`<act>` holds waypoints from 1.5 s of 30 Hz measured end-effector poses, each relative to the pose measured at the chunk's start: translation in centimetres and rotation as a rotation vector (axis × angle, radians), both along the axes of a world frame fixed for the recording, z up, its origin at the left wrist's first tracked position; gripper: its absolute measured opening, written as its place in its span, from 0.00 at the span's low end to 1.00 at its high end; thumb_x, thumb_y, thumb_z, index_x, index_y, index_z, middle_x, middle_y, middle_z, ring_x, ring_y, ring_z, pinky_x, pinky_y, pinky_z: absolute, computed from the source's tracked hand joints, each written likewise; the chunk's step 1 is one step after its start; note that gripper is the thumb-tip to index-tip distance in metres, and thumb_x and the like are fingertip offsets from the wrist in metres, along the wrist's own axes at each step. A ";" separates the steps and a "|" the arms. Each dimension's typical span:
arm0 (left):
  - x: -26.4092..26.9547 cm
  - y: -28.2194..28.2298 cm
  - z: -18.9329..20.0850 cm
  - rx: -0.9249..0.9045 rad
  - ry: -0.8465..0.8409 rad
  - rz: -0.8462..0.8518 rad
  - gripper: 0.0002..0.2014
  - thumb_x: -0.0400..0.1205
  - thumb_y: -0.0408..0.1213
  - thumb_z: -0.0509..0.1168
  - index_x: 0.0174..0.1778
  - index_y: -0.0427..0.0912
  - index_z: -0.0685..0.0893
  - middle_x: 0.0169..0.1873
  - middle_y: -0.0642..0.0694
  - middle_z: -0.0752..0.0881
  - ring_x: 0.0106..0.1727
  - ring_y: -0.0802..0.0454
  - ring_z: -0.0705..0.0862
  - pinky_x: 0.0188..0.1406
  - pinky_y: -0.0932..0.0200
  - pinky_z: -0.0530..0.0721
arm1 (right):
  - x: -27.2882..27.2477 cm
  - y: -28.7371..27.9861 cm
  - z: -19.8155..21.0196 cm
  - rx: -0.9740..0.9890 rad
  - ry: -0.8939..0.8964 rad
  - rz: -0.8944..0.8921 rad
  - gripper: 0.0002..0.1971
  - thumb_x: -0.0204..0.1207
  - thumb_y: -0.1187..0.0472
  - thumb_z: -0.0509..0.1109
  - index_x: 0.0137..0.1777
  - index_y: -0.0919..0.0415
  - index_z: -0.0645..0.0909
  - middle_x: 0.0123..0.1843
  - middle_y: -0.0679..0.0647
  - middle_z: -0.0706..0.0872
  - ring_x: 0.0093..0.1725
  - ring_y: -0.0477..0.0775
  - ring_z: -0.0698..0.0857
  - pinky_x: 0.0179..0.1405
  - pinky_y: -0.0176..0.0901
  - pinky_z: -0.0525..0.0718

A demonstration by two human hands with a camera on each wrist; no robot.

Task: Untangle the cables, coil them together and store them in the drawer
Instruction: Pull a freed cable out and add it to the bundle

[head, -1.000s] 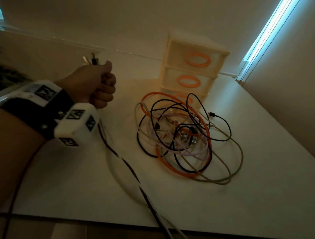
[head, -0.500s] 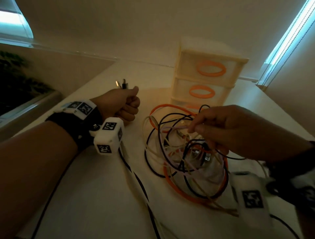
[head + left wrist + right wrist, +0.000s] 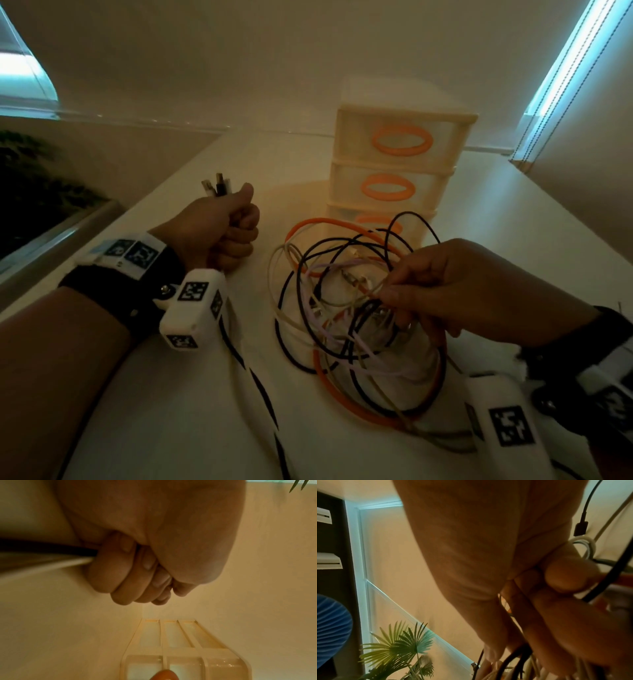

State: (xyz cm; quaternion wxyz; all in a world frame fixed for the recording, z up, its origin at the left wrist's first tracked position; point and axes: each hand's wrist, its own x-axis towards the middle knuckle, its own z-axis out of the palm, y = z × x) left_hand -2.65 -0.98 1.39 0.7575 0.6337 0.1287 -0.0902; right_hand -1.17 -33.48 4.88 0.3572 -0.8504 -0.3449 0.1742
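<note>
While my left hand (image 3: 219, 233) clenches two freed cables (image 3: 219, 186) and my right hand (image 3: 455, 291) pinches a beige strand (image 3: 346, 303), yanking could tighten the tangle (image 3: 346, 329)

R hand (image 3: 513, 563) fills frame, fingers (image 3: 570, 577) curled into cable tangle (image 3: 518, 660), black plug (image 3: 581, 528) up by white loop (image 3: 589, 545); palm plant (image 3: 402, 646) lower left.

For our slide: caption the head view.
Left hand grips two cable ends; right hand picks at tangled cables.
</note>
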 end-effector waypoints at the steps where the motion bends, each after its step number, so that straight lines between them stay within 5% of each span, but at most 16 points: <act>1: -0.2 0.0 -0.1 -0.005 -0.008 0.007 0.29 0.87 0.63 0.53 0.26 0.45 0.68 0.22 0.50 0.57 0.18 0.57 0.54 0.21 0.69 0.49 | -0.1 -0.1 0.1 0.009 0.013 -0.005 0.09 0.76 0.49 0.73 0.43 0.52 0.91 0.35 0.51 0.93 0.25 0.50 0.87 0.25 0.36 0.80; 6: -0.5 -0.6 0.1 0.023 -0.035 0.005 0.29 0.87 0.63 0.53 0.27 0.44 0.67 0.23 0.49 0.56 0.18 0.56 0.53 0.18 0.71 0.52 | -0.1 -0.3 0.5 -0.028 0.093 -0.049 0.11 0.77 0.47 0.73 0.42 0.52 0.91 0.36 0.51 0.93 0.30 0.52 0.90 0.28 0.36 0.80; 9: -0.6 -0.7 0.0 0.070 -0.045 -0.012 0.29 0.87 0.63 0.51 0.28 0.45 0.67 0.25 0.48 0.55 0.20 0.55 0.52 0.19 0.69 0.51 | 0.2 -0.5 0.6 -0.088 0.048 -0.102 0.11 0.72 0.46 0.79 0.38 0.52 0.90 0.30 0.50 0.91 0.25 0.43 0.85 0.26 0.31 0.78; 13: -0.3 -0.6 -0.3 0.077 -0.057 -0.033 0.29 0.87 0.63 0.52 0.28 0.44 0.68 0.25 0.48 0.57 0.20 0.56 0.52 0.20 0.68 0.49 | 0.8 -0.5 0.4 -0.152 -0.098 -0.222 0.20 0.57 0.35 0.80 0.34 0.52 0.86 0.29 0.53 0.89 0.23 0.41 0.81 0.24 0.31 0.77; 16: -0.2 -0.8 -0.2 0.066 -0.061 -0.025 0.29 0.87 0.63 0.53 0.26 0.45 0.69 0.25 0.48 0.57 0.21 0.56 0.51 0.22 0.66 0.46 | 0.9 -0.4 0.1 -0.214 -0.073 -0.248 0.23 0.58 0.31 0.79 0.39 0.50 0.85 0.31 0.48 0.90 0.25 0.40 0.84 0.25 0.31 0.75; 20: -0.2 -0.9 0.0 0.087 -0.053 -0.025 0.29 0.87 0.63 0.53 0.27 0.44 0.68 0.25 0.48 0.56 0.21 0.56 0.51 0.21 0.68 0.48 | 0.7 0.2 -0.4 -0.162 -0.053 -0.304 0.22 0.59 0.38 0.85 0.41 0.52 0.84 0.32 0.48 0.91 0.25 0.40 0.86 0.24 0.36 0.80; 22: -0.2 -1.0 0.0 0.097 -0.056 -0.026 0.29 0.86 0.63 0.53 0.27 0.44 0.69 0.25 0.48 0.56 0.21 0.56 0.51 0.22 0.66 0.46 | 0.4 0.4 -0.8 -0.099 -0.044 -0.329 0.21 0.60 0.45 0.88 0.42 0.55 0.82 0.34 0.52 0.92 0.30 0.47 0.90 0.30 0.41 0.89; 25: -0.2 -1.1 -0.3 0.098 -0.068 -0.012 0.29 0.86 0.63 0.54 0.27 0.44 0.69 0.25 0.47 0.56 0.22 0.56 0.51 0.23 0.65 0.46 | 0.0 0.5 -0.9 -0.007 0.007 -0.335 0.19 0.64 0.54 0.87 0.45 0.57 0.79 0.36 0.60 0.92 0.35 0.60 0.91 0.35 0.51 0.90; 29: -0.3 -1.0 -0.5 0.101 -0.079 0.003 0.29 0.84 0.64 0.55 0.27 0.45 0.68 0.25 0.47 0.56 0.23 0.55 0.50 0.25 0.61 0.44 | -0.1 0.4 -0.6 0.080 0.137 -0.318 0.18 0.68 0.62 0.84 0.49 0.60 0.77 0.33 0.57 0.90 0.29 0.47 0.87 0.28 0.34 0.84; 34: -0.3 -0.9 -0.5 0.083 -0.087 0.023 0.29 0.84 0.64 0.55 0.27 0.45 0.69 0.25 0.47 0.57 0.23 0.54 0.50 0.24 0.61 0.45 | -0.2 0.3 0.1 0.269 0.372 -0.183 0.15 0.74 0.75 0.76 0.56 0.66 0.77 0.43 0.63 0.93 0.46 0.64 0.93 0.45 0.51 0.92; 41: -0.9 -1.4 0.0 0.081 -0.133 0.103 0.29 0.86 0.62 0.54 0.28 0.43 0.70 0.25 0.47 0.57 0.21 0.54 0.53 0.21 0.65 0.50 | 0.4 0.2 -0.1 0.738 0.706 -0.168 0.15 0.63 0.69 0.77 0.47 0.62 0.76 0.43 0.67 0.89 0.42 0.63 0.91 0.35 0.46 0.90; 45: -2.2 -3.5 2.0 0.085 -0.323 0.167 0.29 0.87 0.60 0.53 0.36 0.38 0.82 0.24 0.48 0.58 0.23 0.53 0.53 0.19 0.64 0.55 | 0.5 1.0 -0.5 1.019 0.618 -0.280 0.13 0.59 0.66 0.80 0.40 0.61 0.79 0.43 0.65 0.87 0.38 0.59 0.89 0.31 0.42 0.88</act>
